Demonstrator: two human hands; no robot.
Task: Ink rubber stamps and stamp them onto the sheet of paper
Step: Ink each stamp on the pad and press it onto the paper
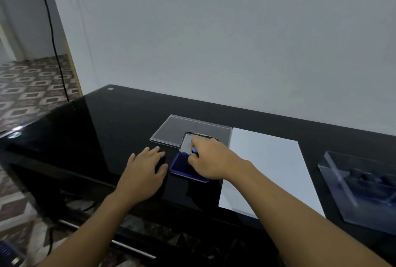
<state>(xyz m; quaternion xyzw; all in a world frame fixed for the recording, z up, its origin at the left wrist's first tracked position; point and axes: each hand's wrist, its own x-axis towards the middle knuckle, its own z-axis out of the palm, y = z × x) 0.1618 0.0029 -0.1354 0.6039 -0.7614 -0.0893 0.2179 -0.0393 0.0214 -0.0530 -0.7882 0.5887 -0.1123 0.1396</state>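
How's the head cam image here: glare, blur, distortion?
Head view: dim, even light; the glossy black table mirrors the wall, with a glare spot near its left edge; straight lines lean toward the frame's sides; the clear tray at right looks soft; the right hand hides most of the stamp.

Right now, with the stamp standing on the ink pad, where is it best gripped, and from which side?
Grip the stamp by its blue knob, pinching from above. It stands knob up on the ink pad, so only the top looks free to hold. The right hand pinches it there.
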